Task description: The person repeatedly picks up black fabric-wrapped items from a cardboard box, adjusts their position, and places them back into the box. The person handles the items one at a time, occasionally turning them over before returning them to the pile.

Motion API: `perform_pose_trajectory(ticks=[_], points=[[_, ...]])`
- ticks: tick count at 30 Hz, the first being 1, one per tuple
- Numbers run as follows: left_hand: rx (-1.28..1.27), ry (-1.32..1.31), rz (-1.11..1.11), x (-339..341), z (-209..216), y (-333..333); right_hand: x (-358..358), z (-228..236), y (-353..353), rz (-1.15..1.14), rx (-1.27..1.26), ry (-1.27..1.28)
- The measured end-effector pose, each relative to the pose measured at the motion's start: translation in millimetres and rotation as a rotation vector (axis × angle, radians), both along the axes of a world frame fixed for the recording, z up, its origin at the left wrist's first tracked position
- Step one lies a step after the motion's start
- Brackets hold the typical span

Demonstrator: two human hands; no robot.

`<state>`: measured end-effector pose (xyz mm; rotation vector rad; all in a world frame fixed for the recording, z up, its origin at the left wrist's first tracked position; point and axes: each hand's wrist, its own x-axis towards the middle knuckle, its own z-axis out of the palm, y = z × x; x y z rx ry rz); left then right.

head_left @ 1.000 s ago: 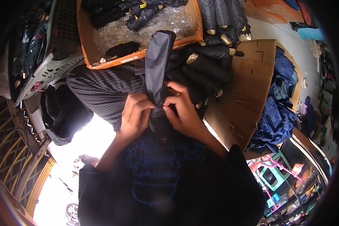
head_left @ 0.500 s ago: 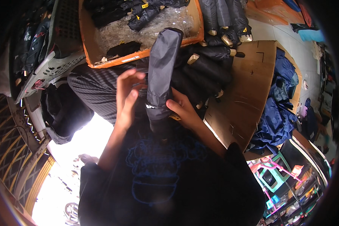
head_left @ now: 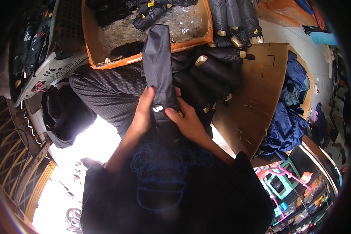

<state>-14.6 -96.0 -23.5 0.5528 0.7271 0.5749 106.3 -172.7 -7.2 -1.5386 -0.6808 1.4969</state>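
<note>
A black folded umbrella (head_left: pixel 158 58) in a fabric sleeve stands lengthwise before my chest, its far end over the rim of an orange-edged carton. My left hand (head_left: pixel 143 111) is closed round its left side, the thumb lying along the cloth. Lower down, my right hand (head_left: pixel 185 117) grips the right side with its thumb near a small white mark. Some fingertips show past the right edge of the sleeve; the other fingers are hidden behind it. The umbrella's near end merges with my dark shirt and is hard to make out.
The orange-edged carton (head_left: pixel 117 63) holds black umbrellas and clear plastic. More black umbrellas (head_left: pixel 212 74) lie to the right, beside a brown cardboard box (head_left: pixel 253 97) with navy cloth (head_left: pixel 286 124). A grey perforated crate (head_left: pixel 62 62) stands left, near a black bag (head_left: pixel 64 117).
My left hand, held apart with spread fingers before, has closed on the umbrella. The umbrella has shifted left and tilts less to the right; my right hand stays on it.
</note>
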Motion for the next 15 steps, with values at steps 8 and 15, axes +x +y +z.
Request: perform_pose_trajectory(ticks=[8, 15], points=[[0.28, 0.002, -0.18, -9.8, 4.6, 16.1, -8.8, -0.7, 3.4, 0.011, 0.106, -0.046], [0.136, -0.012, -0.236, -7.4, 6.9, 15.1, -6.8, 0.4, 0.3, -0.042, 0.051, -0.003]])
